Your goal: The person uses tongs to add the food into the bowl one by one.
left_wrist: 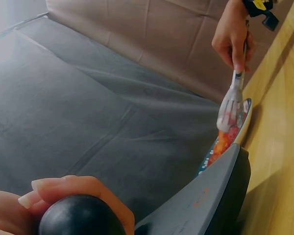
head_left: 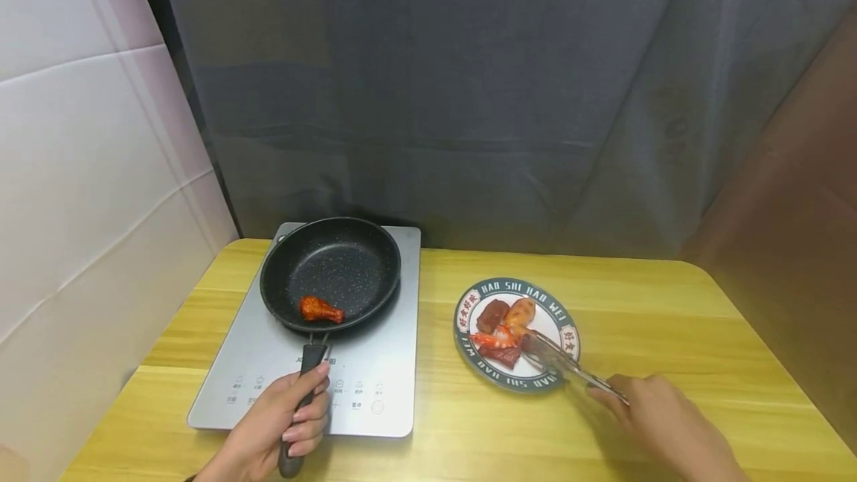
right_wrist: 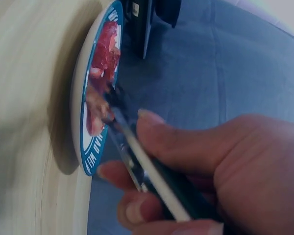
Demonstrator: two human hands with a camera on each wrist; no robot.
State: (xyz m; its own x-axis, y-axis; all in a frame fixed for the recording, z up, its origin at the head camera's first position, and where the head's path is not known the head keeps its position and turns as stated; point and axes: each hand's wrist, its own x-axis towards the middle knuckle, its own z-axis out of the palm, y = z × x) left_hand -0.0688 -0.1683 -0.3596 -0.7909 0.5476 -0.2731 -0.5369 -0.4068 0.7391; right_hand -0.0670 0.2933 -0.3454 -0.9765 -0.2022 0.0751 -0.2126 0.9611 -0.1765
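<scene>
My left hand (head_left: 294, 419) grips the black handle of a frying pan (head_left: 348, 259), which rests on a silver induction cooktop (head_left: 221, 370). A browned chicken drumstick (head_left: 321, 309) lies in the pan near the handle side. On the right, my right hand (head_left: 659, 415) holds metal tongs (head_left: 576, 370) between thumb and fingers. Their tips reach over the plate (head_left: 469, 355) and overlap a brown piece of food at its right side. A shrimp (head_left: 492, 339), dark meat pieces (head_left: 493, 315) and a yellowish browned piece (head_left: 521, 312) share the plate. In the right wrist view the tongs' tips are blurred.
The wooden table (head_left: 435, 400) carries the cooktop on the left and the plate right of centre. A dark grey curtain (head_left: 428, 95) hangs behind it. White panels (head_left: 87, 132) stand at the left, and a brown cloth (head_left: 797, 244) at the right.
</scene>
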